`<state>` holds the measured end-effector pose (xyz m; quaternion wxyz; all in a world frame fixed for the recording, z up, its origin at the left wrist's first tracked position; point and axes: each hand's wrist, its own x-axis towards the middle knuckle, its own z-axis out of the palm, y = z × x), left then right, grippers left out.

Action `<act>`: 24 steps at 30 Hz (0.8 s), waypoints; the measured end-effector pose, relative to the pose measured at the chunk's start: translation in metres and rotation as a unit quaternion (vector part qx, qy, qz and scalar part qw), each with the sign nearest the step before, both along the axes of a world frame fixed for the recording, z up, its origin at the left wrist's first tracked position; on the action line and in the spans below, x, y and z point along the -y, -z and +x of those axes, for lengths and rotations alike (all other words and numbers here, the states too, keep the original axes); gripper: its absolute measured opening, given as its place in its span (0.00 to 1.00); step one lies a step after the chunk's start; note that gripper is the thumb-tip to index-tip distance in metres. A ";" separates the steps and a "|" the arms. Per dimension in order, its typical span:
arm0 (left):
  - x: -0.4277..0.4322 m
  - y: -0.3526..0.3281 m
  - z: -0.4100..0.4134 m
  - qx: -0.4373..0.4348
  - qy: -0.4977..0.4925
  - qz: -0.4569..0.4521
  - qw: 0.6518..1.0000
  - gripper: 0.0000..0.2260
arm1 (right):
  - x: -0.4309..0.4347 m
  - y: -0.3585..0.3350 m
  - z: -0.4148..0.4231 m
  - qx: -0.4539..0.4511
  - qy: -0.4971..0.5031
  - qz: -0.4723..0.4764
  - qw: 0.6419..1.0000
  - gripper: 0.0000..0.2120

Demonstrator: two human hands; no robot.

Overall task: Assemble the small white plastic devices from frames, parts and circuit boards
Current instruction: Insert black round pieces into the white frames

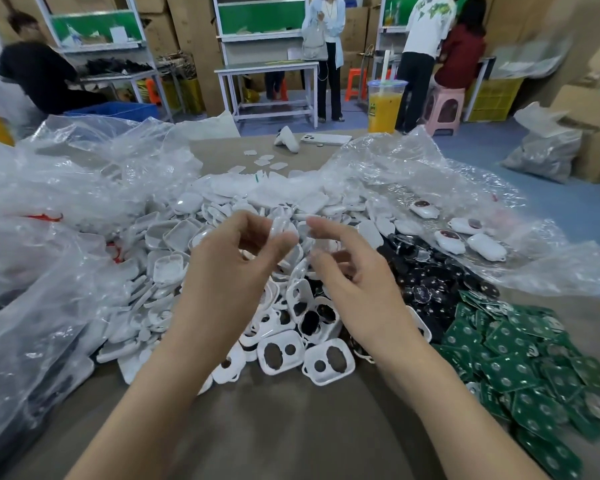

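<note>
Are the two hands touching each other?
Apart. The head view shows loose white parts between the left hand, pinching a white piece, and the right hand.

White-framed workbenches (267, 66) stand on a blue floor (551, 199) before stacked cardboard boxes (191, 26), a pink stool (445, 105) near a yellow crate (496, 98).

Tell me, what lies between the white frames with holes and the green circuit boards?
A heap of small black parts, in the head view, partly under the right hand.
</note>
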<state>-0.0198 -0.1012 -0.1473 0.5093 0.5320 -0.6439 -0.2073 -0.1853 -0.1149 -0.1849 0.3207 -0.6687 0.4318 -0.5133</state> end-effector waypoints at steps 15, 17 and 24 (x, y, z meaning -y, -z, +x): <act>-0.004 0.025 -0.017 -0.182 0.082 0.064 0.978 0.12 | 0.000 0.000 0.008 0.192 -0.071 0.106 0.973 0.10; -0.005 0.025 -0.018 -0.184 0.066 0.059 0.979 0.11 | -0.001 0.002 0.016 0.236 -0.069 0.116 0.962 0.08; -0.009 0.024 -0.006 -0.160 0.028 0.015 0.987 0.14 | -0.001 -0.002 0.025 0.306 -0.071 0.128 0.941 0.10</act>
